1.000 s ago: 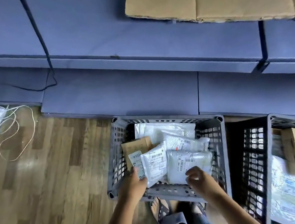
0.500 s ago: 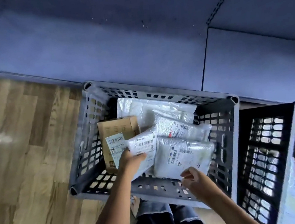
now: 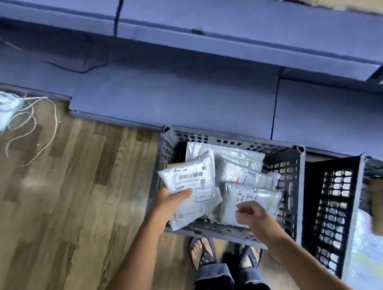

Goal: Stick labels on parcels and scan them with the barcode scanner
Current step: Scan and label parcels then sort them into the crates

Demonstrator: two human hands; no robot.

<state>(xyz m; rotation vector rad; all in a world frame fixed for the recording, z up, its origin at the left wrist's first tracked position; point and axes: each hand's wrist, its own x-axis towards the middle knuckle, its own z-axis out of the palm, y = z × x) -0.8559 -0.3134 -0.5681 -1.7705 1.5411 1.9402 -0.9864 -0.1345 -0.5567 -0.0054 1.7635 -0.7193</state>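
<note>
head view: the left hand [image 3: 173,201] grips a white parcel [image 3: 191,181] label-up over the grey crate [image 3: 288,174], probably to check its barcode. the right hand [image 3: 252,213] curls just over another parcel [image 3: 262,196]; whether it pinches that one, i cannot tell.

Glossy plastic parcel [image 3: 191,183], perforated plastic crate [image 3: 286,181]

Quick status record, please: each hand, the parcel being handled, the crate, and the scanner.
left hand: grips white parcel at its lower left, over the crate
white parcel: barcode label faces up
right hand: fingers loosely curled over a second parcel; contact unclear
grey crate: on the wooden floor, holds several bagged parcels
scanner: not in view
</note>
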